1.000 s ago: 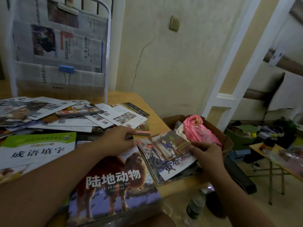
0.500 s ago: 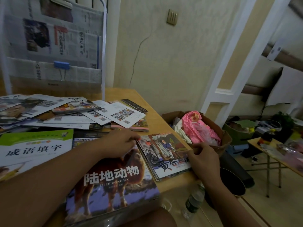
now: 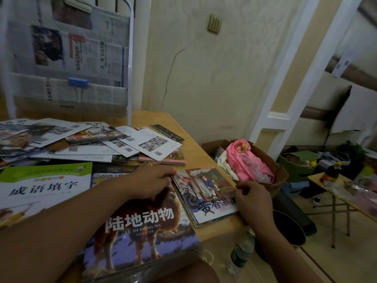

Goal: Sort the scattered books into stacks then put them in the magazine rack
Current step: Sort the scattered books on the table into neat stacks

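Note:
A thin stack of picture books point(image 3: 206, 193) lies flat near the wooden table's point(image 3: 195, 152) right edge. My right hand point(image 3: 252, 201) curls its fingers and thumb round the stack's right edge. My left hand point(image 3: 152, 180) lies flat across the large land-animal book point(image 3: 142, 231), fingertips against the stack's left edge. A green-and-white book point(image 3: 44, 180) lies to the left. Several scattered books and magazines point(image 3: 102, 144) overlap behind the hands. The white magazine rack point(image 3: 130, 58), hung with newspapers, stands at the table's back left.
A blue binder clip point(image 3: 78, 82) hangs on the rack's newspapers. Right of the table on the floor stand a cardboard box point(image 3: 281, 176) with pink cloth, a water bottle point(image 3: 240, 254) and a black round bin point(image 3: 285, 227). A small folding table point(image 3: 326, 184) stands farther right.
The picture-book stack, held tilted up by my right hand a second ago, now lies flat on the table. My left hand has slid to its left edge.

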